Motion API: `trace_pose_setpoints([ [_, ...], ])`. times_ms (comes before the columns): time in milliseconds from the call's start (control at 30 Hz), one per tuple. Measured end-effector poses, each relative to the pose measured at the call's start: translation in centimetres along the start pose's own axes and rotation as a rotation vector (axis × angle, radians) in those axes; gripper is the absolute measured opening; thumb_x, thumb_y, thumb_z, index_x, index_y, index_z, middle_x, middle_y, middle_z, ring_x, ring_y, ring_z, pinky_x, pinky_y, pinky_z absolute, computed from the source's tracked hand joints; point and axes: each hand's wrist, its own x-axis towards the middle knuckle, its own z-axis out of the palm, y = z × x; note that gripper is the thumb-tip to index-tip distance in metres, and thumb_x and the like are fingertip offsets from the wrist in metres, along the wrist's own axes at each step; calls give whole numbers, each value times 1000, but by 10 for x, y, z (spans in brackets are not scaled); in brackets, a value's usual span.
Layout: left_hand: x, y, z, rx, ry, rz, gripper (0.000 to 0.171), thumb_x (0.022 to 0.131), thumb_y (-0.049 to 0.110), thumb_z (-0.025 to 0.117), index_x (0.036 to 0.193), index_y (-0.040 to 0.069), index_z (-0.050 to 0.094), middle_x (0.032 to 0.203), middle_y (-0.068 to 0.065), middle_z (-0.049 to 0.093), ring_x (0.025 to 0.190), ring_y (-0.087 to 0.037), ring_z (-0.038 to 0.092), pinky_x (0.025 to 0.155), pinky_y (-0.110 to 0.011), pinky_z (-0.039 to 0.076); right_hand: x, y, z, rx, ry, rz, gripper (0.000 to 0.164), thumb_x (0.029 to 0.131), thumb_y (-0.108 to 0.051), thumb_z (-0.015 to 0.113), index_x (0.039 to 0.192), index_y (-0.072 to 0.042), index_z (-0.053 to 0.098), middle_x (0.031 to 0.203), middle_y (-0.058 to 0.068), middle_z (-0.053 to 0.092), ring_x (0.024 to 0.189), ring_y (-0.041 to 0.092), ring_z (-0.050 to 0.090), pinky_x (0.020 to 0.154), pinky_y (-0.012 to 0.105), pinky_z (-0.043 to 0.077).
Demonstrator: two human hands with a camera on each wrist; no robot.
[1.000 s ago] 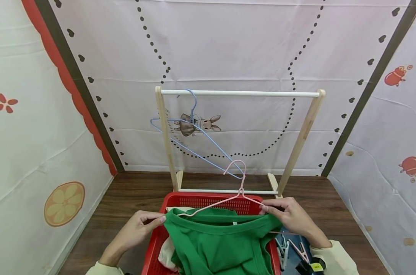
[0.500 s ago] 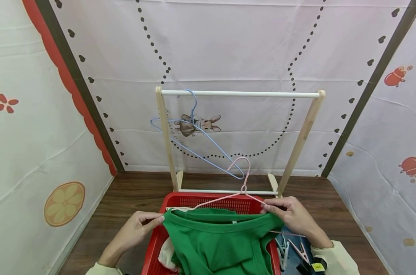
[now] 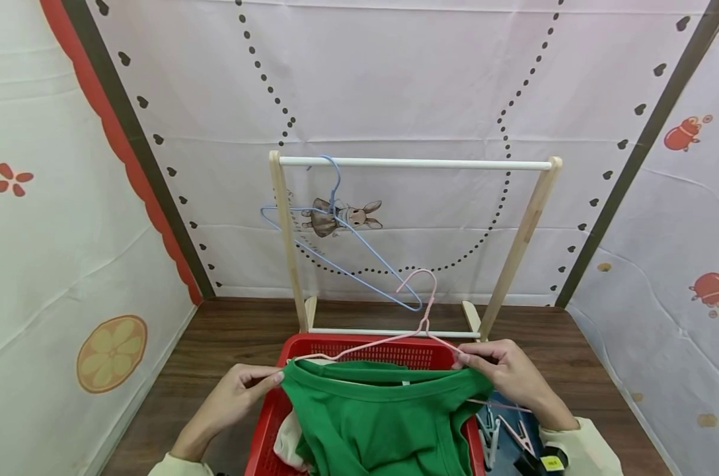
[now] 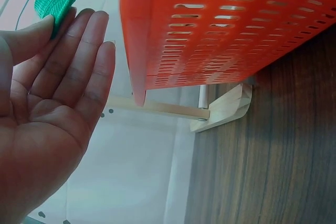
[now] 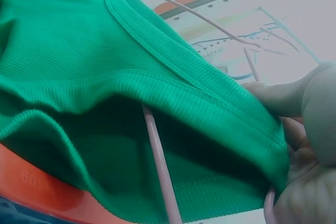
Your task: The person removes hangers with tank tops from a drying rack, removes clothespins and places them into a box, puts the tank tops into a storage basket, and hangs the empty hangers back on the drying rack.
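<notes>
A green sleeveless top [image 3: 389,423] is spread between both hands over a red basket [image 3: 304,344]. My left hand [image 3: 238,396] pinches its left shoulder between thumb and fingers; the left wrist view shows the fold of green fabric [image 4: 62,1] at the fingertips. At the other shoulder, my right hand [image 3: 508,370] grips the fabric together with a pink hanger [image 3: 426,322]. The hanger's hook stands up above the neckline. One hanger end comes out through the right armhole, its lower bar [image 5: 160,166] showing there. The left end reaches the left shoulder, partly hidden by cloth.
Behind the basket stands a wooden rack with a white rail [image 3: 419,162], where a blue hanger [image 3: 334,198] hangs tilted. White cloth [image 3: 288,439] lies in the basket. To the right, several clothespins [image 3: 491,436] lie in a blue container beneath the right forearm.
The pink hanger has shifted right and slightly up, its left end now nearer the top's left shoulder. The hands have barely moved.
</notes>
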Motion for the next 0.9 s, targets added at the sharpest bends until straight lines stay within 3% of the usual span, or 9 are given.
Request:
trace_pose_setpoints([
  [500, 1, -6, 0, -2, 11, 24, 26, 100, 17, 59, 116, 0, 72, 109, -8, 74, 99, -4, 67, 83, -24, 55, 1, 1, -2, -5, 41, 24, 21, 99, -12, 59, 110, -1, 73, 90, 2, 76, 89, 7, 68, 77, 23, 55],
  [900, -1, -3, -1, -25, -15, -37, 29, 100, 20, 60, 118, 0, 71, 114, -14, 71, 100, -4, 67, 82, -26, 55, 0, -4, -2, 118, 36, -67, 22, 99, -3, 56, 114, 7, 69, 92, 9, 76, 90, 10, 71, 78, 24, 57],
])
